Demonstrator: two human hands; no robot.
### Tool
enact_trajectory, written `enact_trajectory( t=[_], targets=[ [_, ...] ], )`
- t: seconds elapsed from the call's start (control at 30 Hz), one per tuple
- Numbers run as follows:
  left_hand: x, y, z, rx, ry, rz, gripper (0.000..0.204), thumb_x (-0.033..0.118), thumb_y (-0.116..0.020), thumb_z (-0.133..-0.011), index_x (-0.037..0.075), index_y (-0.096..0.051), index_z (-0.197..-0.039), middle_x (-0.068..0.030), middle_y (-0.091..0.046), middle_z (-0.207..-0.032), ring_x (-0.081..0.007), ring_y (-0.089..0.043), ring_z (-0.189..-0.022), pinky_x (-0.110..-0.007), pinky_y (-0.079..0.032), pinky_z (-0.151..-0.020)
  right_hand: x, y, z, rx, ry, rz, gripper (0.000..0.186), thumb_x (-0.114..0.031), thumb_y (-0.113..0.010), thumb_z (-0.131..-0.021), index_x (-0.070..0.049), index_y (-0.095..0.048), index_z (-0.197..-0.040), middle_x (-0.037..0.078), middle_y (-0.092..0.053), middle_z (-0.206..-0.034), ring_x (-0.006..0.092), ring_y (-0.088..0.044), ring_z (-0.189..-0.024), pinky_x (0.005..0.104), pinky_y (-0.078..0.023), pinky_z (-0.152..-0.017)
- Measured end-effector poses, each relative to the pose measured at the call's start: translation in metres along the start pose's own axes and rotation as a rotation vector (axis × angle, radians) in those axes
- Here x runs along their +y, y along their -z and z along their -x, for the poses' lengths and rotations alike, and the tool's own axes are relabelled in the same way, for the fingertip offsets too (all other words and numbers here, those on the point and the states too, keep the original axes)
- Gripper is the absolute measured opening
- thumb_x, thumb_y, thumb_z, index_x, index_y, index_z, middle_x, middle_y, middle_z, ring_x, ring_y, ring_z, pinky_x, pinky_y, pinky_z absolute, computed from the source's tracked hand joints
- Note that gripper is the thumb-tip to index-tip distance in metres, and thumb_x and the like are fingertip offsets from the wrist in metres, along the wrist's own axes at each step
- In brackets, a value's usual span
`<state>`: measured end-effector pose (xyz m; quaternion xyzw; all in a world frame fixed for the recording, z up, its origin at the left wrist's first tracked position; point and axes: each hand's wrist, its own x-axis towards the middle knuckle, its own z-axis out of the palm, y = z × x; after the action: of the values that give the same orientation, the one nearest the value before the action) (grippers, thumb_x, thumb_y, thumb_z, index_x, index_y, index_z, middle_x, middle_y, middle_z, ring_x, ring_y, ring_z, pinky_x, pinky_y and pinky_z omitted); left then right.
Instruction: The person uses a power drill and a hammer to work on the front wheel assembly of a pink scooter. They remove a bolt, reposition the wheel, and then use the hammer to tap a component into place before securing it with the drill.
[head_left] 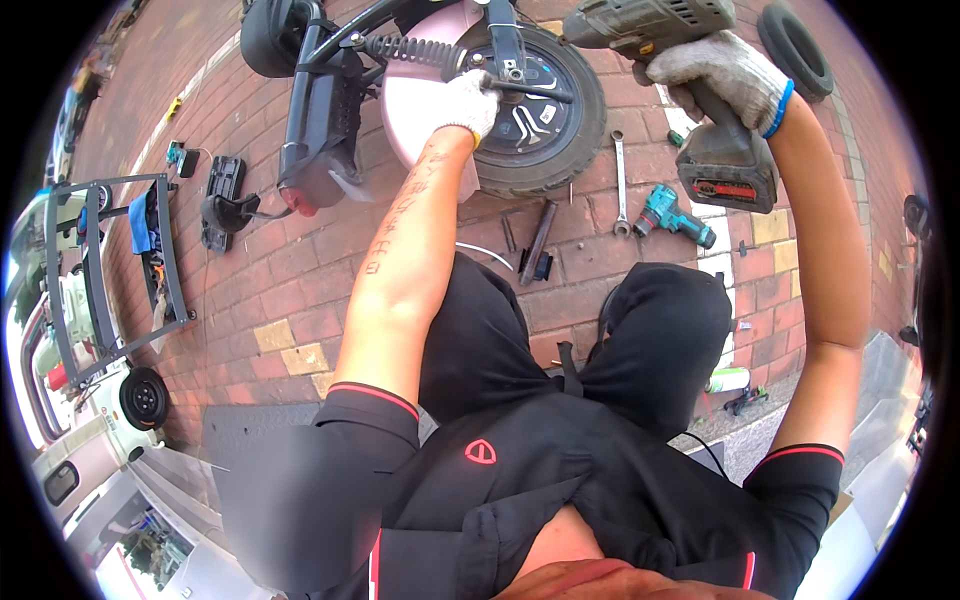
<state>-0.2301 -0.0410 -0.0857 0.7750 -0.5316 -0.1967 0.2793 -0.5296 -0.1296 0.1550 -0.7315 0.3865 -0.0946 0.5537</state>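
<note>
Head cam: red-brick pvmt (240,290) outdoors, wrench (620,182) nr wheel (545,125)

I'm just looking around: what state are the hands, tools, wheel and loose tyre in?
Left hand: gloved, at the end of a dark bar; finger grip partly hidden.
Right hand: gloved, closed around the grey power drill.
Grey power drill: held up, battery fitted.
Teal power drill: lying on the bricks.
Wrench: lying flat.
Scooter wheel: tyre on.
Loose tyre: off any wheel.
</note>
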Motion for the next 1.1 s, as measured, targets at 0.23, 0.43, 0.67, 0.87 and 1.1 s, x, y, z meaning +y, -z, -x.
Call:
enact_trajectory(
  t=[0.23, 0.43, 0.67, 0.87, 1.1],
  targets=[
    [-0.009, -0.008, -0.003, 0.091, -0.078, -0.048, 0.020, 0.019, -0.066, -0.093, 0.004, -0.075, -0.103, -0.0179, -0.075, -0.101, -0.0341, -0.072, -0.097, -0.040, -0.056, -0.089, 0.118, 0.003, 0.025, 0.107, -0.170, -0.174, 0.026, -0.022, -0.077, -0.083, -0.001, -0.071, -0.097, 0.005, -0.063, -0.067, 0.0134, -0.057, -0.054, 0.0304, -0.044, -0.047],
    [0.029, 0.002, 0.018, -0.112, -0.129, -0.196, 0.028, 0.025, -0.064, -0.095, 0.009, -0.074, -0.114, -0.0179, -0.074, -0.110, -0.0370, -0.070, -0.104, -0.042, -0.054, -0.095, 0.246, -0.028, 0.058, 0.357, -0.186, 0.041, 0.033, -0.017, -0.076, -0.083, -0.004, -0.068, -0.112, 0.004, -0.066, -0.087, 0.0123, -0.060, -0.074, 0.0313, -0.048, -0.064],
    [0.075, -0.025, 0.034, -0.352, -0.029, -0.683, 0.033, 0.027, -0.045, -0.102, 0.009, -0.065, -0.122, -0.0181, -0.076, -0.107, -0.0369, -0.074, -0.100, -0.049, -0.057, -0.088, 0.407, -0.067, 0.094, 0.451, -0.013, -0.476, 0.070, -0.020, -0.074, -0.091, -0.003, -0.045, -0.152, 0.015, -0.065, -0.139, 0.0272, -0.065, -0.123, 0.0373, -0.052, -0.105],
    [0.079, -0.054, 0.032, -0.290, 0.055, -0.772, 0.027, 0.024, -0.052, -0.099, 0.008, -0.064, -0.117, -0.0177, -0.077, -0.101, -0.0375, -0.075, -0.097, -0.049, -0.057, -0.086, 0.407, -0.069, 0.140, 0.360, -0.262, 0.596, 0.076, -0.006, -0.068, -0.079, -0.015, -0.050, -0.152, 0.019, -0.065, -0.134, 0.0371, -0.066, -0.118, 0.0424, -0.053, -0.100],
    [0.070, -0.066, 0.031, -0.299, -0.056, -0.735, 0.025, 0.026, -0.061, -0.096, 0.013, -0.067, -0.116, -0.0162, -0.076, -0.103, -0.0351, -0.075, -0.096, -0.048, -0.057, -0.083, 0.466, -0.107, 0.184, 0.378, -0.152, 0.621, 0.083, -0.001, -0.066, -0.070, -0.009, -0.049, -0.151, 0.020, -0.063, -0.133, 0.0401, -0.062, -0.118, 0.0461, -0.053, -0.099]
  ],
)
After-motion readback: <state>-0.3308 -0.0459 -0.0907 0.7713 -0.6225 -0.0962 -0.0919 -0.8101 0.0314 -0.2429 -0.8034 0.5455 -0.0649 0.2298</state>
